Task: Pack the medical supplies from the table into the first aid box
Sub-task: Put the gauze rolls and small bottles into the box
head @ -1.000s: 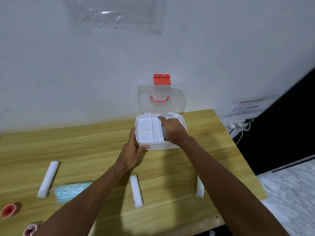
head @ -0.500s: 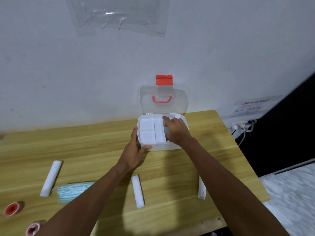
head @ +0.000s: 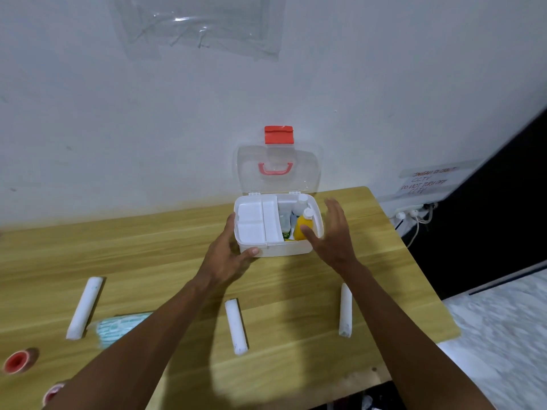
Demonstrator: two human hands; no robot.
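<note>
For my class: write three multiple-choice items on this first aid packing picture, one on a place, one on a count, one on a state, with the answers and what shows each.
1. Where is the yellow bottle?
A. on the table
B. in the right side of the first aid box
C. in the left hand

2. How many white rolls lie on the table?
A. one
B. three
C. five

3. How is the box lid?
A. open, upright
B. shut
C. taken off

Answers: 1 B, it stands beside the white bottle inside; 2 B, left roll, middle roll, right roll; 3 A, it stands against the wall.
</note>
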